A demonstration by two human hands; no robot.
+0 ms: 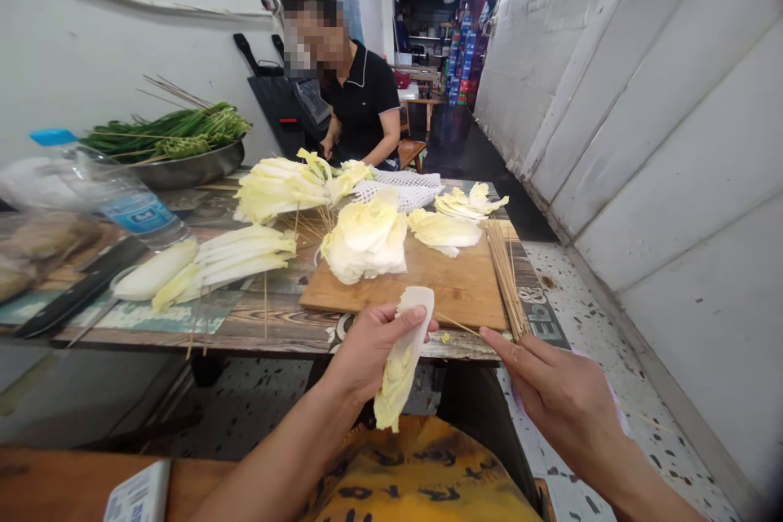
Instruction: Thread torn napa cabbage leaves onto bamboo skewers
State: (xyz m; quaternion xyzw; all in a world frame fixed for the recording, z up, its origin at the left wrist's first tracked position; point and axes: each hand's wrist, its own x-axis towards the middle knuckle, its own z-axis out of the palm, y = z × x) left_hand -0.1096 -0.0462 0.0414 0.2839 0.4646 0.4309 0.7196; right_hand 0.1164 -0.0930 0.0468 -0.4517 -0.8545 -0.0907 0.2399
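My left hand [373,347] is closed on a pale napa cabbage leaf [400,375], its thumb lying across the white stem end. Between the fingers of my right hand [544,383] is a thin bamboo skewer [458,325], pointing left toward that leaf; whether its tip has entered the leaf is hidden by my left fingers. Just beyond my hands lies a wooden cutting board [453,285] bearing a stack of cabbage leaves [367,236] and some looser leaves [446,230]. A bundle of bamboo skewers [505,277] rests along the board's right edge.
Skewered cabbage leaves [238,257] lie at left beside a black-handled knife [73,294] and a plastic bottle [131,200]. Behind stands a metal bowl [189,167] of skewered greens. Another pile of cabbage [287,188] lies before a person in black [360,110] across the table.
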